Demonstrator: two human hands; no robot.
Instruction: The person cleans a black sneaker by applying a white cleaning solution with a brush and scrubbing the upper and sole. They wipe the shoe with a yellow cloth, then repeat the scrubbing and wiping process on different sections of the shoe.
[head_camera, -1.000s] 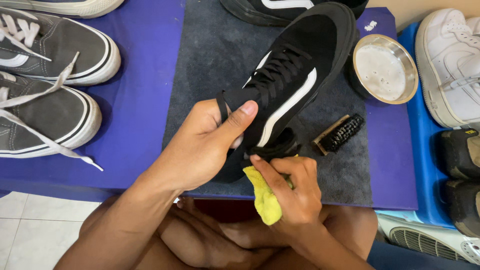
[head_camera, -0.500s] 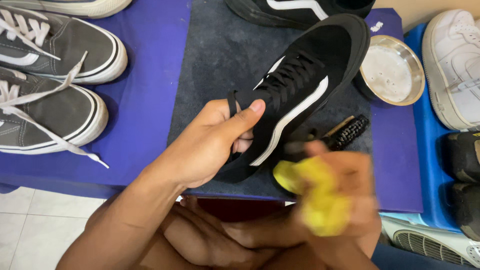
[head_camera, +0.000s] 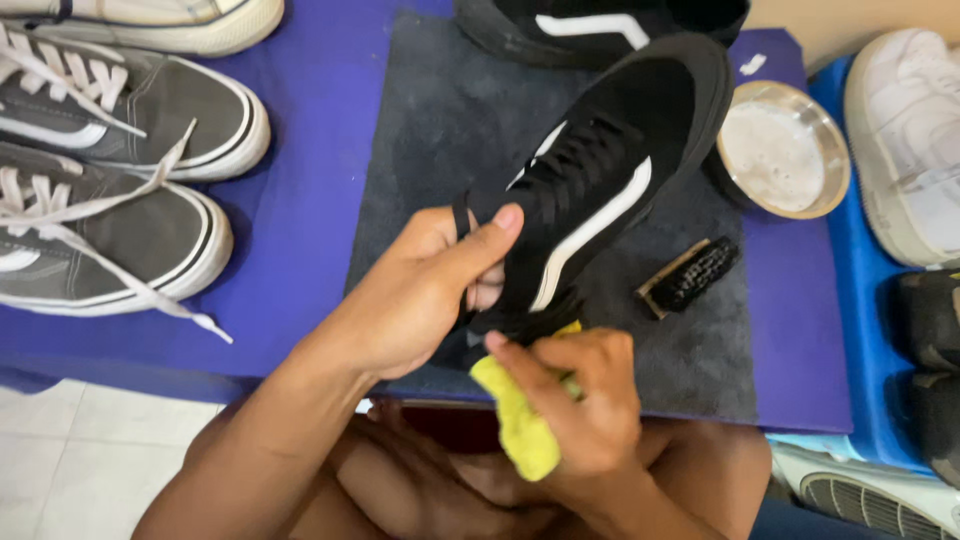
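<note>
Two grey sneakers (head_camera: 110, 200) at 9 o'clock on purple cloth (head_camera: 300, 200), white laces loose. Left hand (head_camera: 420, 290) clamped on heel of black sneaker (head_camera: 600, 170), thumb across collar; shoe tilted, toe toward 1 o'clock, over dark mat (head_camera: 430, 130). Right hand (head_camera: 580, 400) at 6 o'clock of shoe, fingers closed round yellow cloth (head_camera: 525, 425), pressed at heel. Small black brush (head_camera: 690, 275) at 3 o'clock on mat. Round metal bowl (head_camera: 785, 150) at 2 o'clock.

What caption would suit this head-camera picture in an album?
Left hand grips a black sneaker by its heel; right hand presses a yellow cloth to it.
</note>
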